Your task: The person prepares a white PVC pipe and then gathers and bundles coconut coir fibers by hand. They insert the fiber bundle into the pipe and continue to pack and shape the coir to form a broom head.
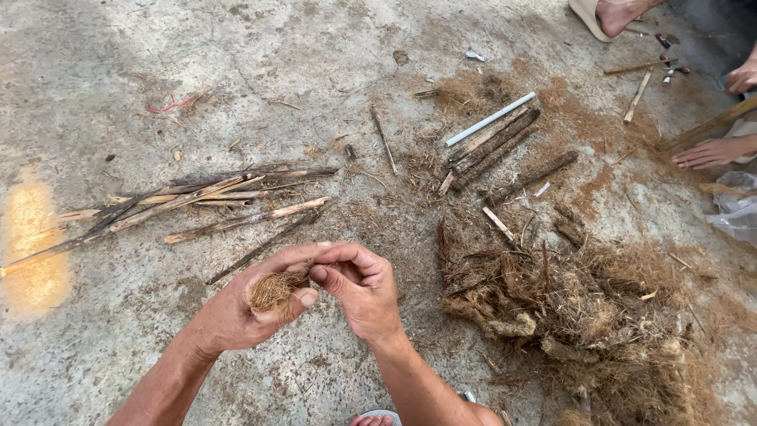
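Observation:
My left hand (pixel 244 308) is cupped around a small wad of brown coconut-like fibre (pixel 274 289), thumb pressed over its lower edge. My right hand (pixel 359 288) meets it from the right, with fingertips pinching at the same wad of fibre. Both hands hover low over the concrete floor (pixel 118 95), in the lower middle of the head view. A big heap of loose brown fibre and husk pieces (pixel 576 308) lies just right of my right hand.
A row of long dry sticks (pixel 181 203) lies on the left. More dark sticks and a white rod (pixel 489 120) lie at the upper middle. Another person's hands (pixel 714 151) and a sandalled foot (pixel 611 14) are at the upper right, beside a plastic bag (pixel 737 209).

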